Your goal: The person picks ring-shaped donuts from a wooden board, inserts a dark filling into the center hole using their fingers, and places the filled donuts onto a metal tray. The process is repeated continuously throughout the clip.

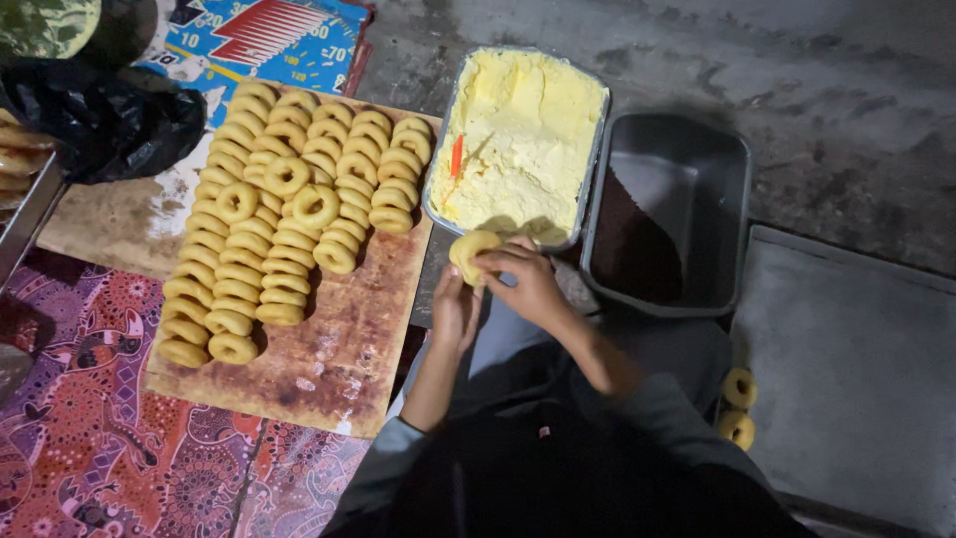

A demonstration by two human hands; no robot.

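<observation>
Dough ring (470,249) is gripped between both hands: left hand (453,309) supports below, right hand (528,279) fingers are closed over it, just before the dough tub (588,149).

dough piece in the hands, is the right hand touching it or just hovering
Touching. The head view shows the right hand with its fingers lying on the round dough piece, no gap between them; the left hand supports it from below.
</observation>
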